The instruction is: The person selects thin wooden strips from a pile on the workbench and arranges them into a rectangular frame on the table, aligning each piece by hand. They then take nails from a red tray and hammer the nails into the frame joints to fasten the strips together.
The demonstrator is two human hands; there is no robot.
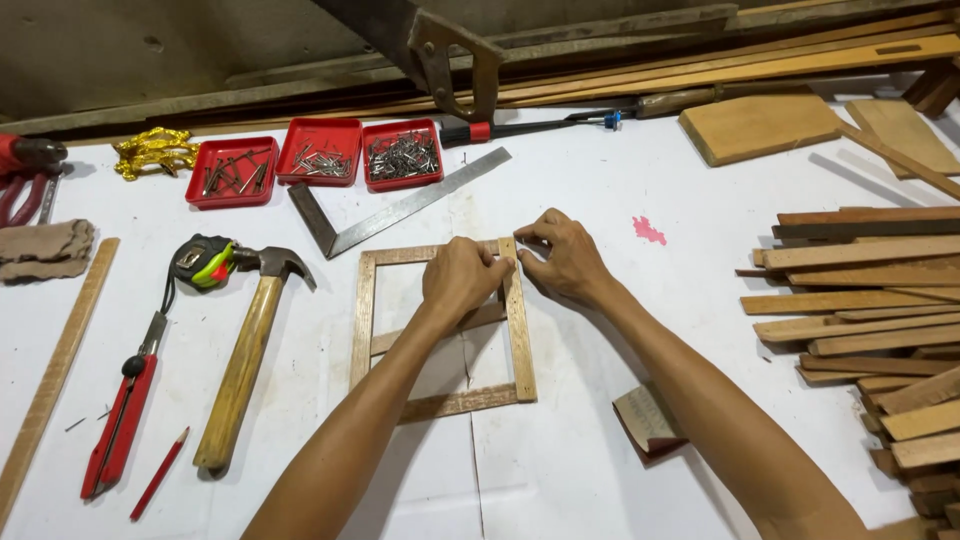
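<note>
Both hands, left hand (460, 280) and right hand (565, 262), pinch fingers shut on the wooden frame's (520, 340) top corner, mid white bench (560, 470), slats (870, 300) stacked along its right edge.

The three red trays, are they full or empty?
Neither: partly filled. Each of the red trays holds a loose layer of small metal nails, with red bottom showing between them, most in the left one.

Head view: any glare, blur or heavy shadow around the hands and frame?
Head view: even, soft light; the white table top is bright, not blown out; faint shadows under the forearms; the left hand, right hand and rectangular wooden slat frame are sharp; slight wide-angle bending at the edges.
</note>
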